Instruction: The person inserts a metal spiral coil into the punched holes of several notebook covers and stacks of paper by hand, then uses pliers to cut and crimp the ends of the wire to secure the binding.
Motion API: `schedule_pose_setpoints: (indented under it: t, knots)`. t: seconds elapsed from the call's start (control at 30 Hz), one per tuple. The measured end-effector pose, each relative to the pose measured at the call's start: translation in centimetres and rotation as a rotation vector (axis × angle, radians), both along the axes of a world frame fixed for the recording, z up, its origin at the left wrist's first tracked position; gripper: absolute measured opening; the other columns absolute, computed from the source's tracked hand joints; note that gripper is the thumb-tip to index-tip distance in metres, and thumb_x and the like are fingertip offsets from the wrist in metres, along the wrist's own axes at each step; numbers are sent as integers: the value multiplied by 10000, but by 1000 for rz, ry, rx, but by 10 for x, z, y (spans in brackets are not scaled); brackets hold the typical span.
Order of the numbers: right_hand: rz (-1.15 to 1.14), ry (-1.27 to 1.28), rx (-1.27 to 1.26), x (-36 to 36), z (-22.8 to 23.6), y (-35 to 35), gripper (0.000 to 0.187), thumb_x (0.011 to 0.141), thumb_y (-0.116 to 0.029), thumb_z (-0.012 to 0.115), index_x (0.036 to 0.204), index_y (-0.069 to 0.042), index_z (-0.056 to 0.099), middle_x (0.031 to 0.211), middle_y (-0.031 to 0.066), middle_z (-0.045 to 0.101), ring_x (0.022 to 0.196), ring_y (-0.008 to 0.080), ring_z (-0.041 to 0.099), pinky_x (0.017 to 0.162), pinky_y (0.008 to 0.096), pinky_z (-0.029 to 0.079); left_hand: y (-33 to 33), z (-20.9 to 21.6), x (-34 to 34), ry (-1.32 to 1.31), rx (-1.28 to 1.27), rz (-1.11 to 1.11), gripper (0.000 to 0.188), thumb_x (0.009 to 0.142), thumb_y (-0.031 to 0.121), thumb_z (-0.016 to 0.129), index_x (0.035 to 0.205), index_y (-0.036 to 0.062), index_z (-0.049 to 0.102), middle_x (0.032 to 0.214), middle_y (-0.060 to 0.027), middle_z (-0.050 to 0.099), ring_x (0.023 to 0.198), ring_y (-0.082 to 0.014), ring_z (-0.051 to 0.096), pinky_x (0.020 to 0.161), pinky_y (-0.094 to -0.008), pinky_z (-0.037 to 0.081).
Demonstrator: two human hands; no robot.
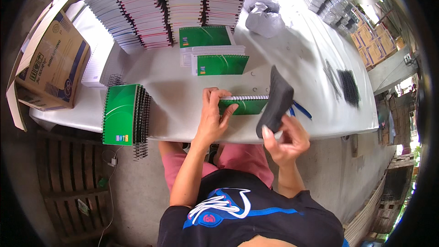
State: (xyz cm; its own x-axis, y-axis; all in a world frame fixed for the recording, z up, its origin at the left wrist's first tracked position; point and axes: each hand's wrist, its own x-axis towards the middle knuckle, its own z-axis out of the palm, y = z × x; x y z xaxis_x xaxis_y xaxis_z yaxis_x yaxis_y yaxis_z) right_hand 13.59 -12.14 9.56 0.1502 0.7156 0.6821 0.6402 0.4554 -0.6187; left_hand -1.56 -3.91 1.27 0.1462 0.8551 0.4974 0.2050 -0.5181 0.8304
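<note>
Left hand (pixel 214 115) gripping green notebook (pixel 249 107) | right hand (pixel 288 141) gripping black object (pixel 277 101) | near table edge (pixel 244 137), open leftward

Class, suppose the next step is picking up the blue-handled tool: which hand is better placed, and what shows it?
Probably the right hand: it is nearer the blue-handled tool, though it would first have to put down the black object. The left hand, farther off, grips the notebook.

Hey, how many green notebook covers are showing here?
4: the held cover in the left hand; the top cover on the stack at left; and, beyond the left hand, a nearer cover and a farther cover. More may be hidden in the stack.
</note>
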Motion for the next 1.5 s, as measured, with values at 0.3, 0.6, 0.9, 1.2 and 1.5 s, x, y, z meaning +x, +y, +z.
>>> schedule_pose_setpoints:
  t: [0.3,0.6,0.9,1.2,1.5]
  knots:
    - [71,28,-73,0,-64,1,344,685,-74,739,1001,25,647,713,58,602,580,123,574,533,257,465,1,-6,0,-14,13,-47,366,760,125,744,988,6,483,1003,-170,404,963,-325,424,847,-378,402]
    - [601,566,-458,72,9,52,223,791,12,668,1009,-21,633,974,59,656,838,92,603,760,245,496,13,8,-14,-29,-134,-265,361,672,147,825,860,31,539,967,-86,408,970,-234,460,811,-324,430]
    - [709,274,-556,51,-34,86,224,711,58,680,928,5,693,922,84,703,842,122,638,781,264,501,17,-8,-8,-320,-301,-397,570,665,50,836,931,80,334,920,-38,388,1087,-232,475,891,-337,402]
    - [685,141,-512,41,-26,91,260,688,80,643,925,-1,710,906,108,707,823,162,660,747,276,510,21,-16,-10,-287,-261,-423,655,649,23,839,956,104,267,943,-57,371,1081,-238,444,952,-358,363]
    - [534,-66,-481,28,-29,104,206,711,55,671,907,7,711,887,106,712,812,179,669,763,292,522,20,-11,-7,-307,-302,-428,660,690,105,833,962,64,233,995,-106,372,984,-244,481,850,-328,435]
